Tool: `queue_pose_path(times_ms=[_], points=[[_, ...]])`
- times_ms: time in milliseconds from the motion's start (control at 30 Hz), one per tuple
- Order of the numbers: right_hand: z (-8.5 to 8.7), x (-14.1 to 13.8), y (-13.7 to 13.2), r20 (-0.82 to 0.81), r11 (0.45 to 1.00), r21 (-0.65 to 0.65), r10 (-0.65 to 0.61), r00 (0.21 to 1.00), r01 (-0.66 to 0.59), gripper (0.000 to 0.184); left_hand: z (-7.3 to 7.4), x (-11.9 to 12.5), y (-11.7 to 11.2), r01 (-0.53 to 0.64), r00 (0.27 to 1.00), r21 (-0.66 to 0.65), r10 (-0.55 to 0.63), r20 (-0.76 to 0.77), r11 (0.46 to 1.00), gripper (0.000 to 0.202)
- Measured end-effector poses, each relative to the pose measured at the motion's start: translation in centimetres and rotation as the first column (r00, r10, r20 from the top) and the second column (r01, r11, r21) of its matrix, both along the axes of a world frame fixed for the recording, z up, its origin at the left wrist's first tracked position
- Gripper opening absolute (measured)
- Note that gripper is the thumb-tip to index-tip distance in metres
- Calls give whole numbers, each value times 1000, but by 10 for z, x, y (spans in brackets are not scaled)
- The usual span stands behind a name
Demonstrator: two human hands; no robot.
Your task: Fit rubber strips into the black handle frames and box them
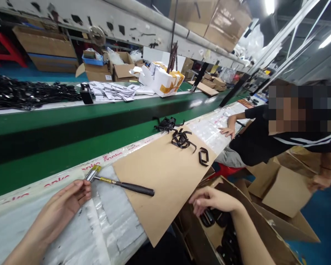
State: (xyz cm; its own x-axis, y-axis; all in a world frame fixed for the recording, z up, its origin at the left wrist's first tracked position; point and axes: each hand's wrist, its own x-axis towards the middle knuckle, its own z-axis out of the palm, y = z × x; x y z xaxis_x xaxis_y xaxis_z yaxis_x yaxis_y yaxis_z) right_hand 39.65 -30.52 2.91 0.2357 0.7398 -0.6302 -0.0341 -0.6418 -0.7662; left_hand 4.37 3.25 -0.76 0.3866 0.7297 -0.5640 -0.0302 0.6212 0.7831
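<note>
Hammer head (92, 173): bright polished metal. Hammer grip (138, 189): black, matt, rubber-like. Card sheet (165, 184): brown paper-board, matt, smooth. Bench film (113, 217): clear glossy plastic, creased. Carton flap (281, 191): matt cardboard, rough cut edges.

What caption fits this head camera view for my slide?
Left hand touches a hammer on a cardboard sheet; right hand above an open box.
</note>
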Motion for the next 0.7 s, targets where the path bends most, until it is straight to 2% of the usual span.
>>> queue_pose_path(times_ms=[67,133,267,367,467,567,700], points=[[19,13,22,130,996,84,-27,991,16,47,-1,-1,0,8,1000,3,-8,5,1000,21],[24,34,55,316,983,157,-141,938,95,45,-4,-2,1,19,999,3,-19,25,1000,26],[6,73,120,586,940,211,-341,735,268,26,-9,-6,2,54,996,29,-56,67,998,32],[-8,82,147,644,924,210,-377,666,320,23,-9,-8,1,82,993,62,-87,78,995,30],[-13,75,154,616,924,232,-381,690,303,21,-6,-8,0,110,990,101,-118,81,989,26],[-10,58,152,504,915,317,-384,774,248,26,-5,-9,-2,127,986,117,-139,98,985,27],[4,22,156,280,835,524,-354,892,167,39,-5,-6,-8,157,978,189,-178,105,969,37]])
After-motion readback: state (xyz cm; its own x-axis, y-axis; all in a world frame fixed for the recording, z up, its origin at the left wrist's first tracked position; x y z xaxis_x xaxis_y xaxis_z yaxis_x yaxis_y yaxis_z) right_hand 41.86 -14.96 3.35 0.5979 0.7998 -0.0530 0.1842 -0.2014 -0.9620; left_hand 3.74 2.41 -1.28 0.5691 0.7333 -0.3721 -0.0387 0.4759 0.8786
